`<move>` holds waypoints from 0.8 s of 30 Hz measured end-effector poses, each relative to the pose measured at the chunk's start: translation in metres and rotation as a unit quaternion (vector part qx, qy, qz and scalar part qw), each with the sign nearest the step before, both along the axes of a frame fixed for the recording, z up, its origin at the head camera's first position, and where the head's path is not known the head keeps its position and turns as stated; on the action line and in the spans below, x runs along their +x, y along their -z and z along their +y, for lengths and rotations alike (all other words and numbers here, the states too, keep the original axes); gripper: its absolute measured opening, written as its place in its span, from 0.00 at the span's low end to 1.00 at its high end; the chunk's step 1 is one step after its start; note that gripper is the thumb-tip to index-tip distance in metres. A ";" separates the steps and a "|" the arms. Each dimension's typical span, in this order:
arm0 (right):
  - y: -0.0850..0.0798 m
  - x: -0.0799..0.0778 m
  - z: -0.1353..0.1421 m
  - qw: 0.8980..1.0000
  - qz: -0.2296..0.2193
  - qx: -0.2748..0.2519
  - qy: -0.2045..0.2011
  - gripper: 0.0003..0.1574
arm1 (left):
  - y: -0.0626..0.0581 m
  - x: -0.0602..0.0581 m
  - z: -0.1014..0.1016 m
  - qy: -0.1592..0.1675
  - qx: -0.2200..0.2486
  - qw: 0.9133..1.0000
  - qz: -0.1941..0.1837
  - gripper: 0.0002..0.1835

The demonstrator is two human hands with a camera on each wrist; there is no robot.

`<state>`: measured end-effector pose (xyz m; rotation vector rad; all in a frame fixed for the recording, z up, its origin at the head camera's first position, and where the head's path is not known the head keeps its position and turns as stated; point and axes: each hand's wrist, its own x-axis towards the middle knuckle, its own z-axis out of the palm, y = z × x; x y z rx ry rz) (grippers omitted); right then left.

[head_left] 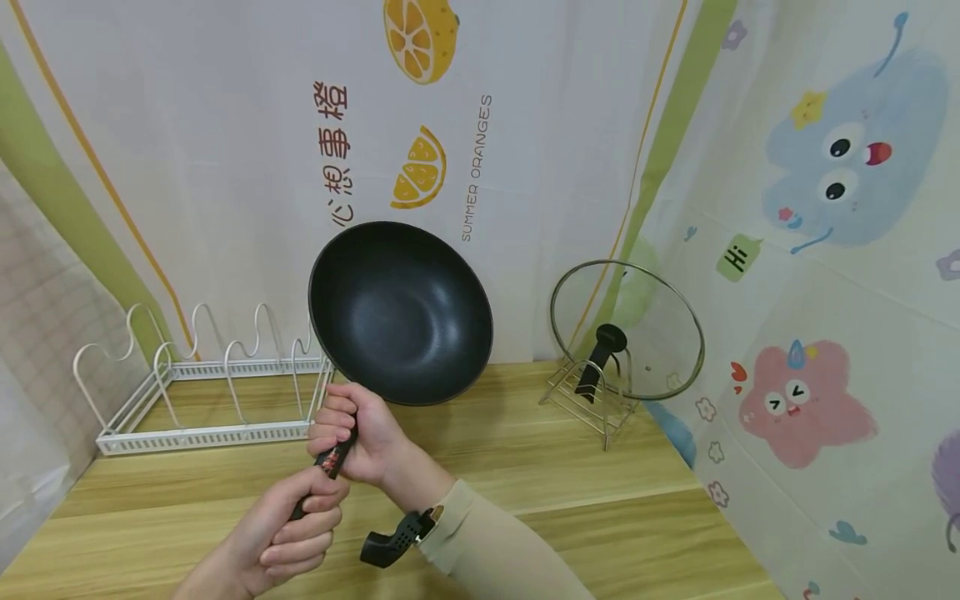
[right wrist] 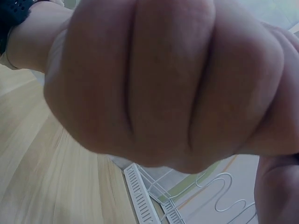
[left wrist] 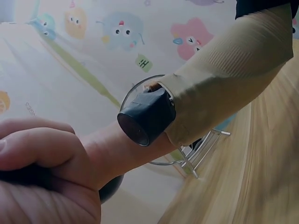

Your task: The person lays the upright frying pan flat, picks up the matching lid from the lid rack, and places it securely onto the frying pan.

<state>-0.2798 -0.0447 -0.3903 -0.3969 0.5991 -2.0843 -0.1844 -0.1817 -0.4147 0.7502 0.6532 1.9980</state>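
Note:
A black wok (head_left: 401, 312) is held up above the table, tilted so that its dark inside faces me. Both hands grip its handle. The right hand (head_left: 367, 433) has its fingers wrapped round the handle close to the pan. Lower down, toward the handle's end, the left hand (head_left: 292, 529) curls round it too. Some red marking shows on the black handle (head_left: 332, 458) between the two fists. In the right wrist view the curled fingers (right wrist: 163, 84) fill most of the picture and hide the wok.
To the left stands a white rack (head_left: 202, 437) with wavy wire dividers, partly behind the wok. A glass lid (head_left: 663, 333) with a black knob leans in a small wire stand (head_left: 603, 417) at the right. Printed curtains hang behind the wooden table (head_left: 525, 483).

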 end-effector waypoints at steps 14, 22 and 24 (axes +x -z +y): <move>0.003 -0.002 0.003 0.998 -0.038 -0.052 -0.023 0.38 | 0.007 -0.007 0.007 0.076 0.081 0.993 -0.033 0.20; 0.001 -0.001 0.003 0.998 -0.044 -0.052 -0.016 0.39 | 0.008 -0.011 0.010 0.115 0.122 0.985 -0.040 0.19; 0.001 -0.002 0.003 0.997 -0.051 -0.050 -0.014 0.39 | 0.008 -0.013 0.010 0.126 0.128 0.983 -0.042 0.20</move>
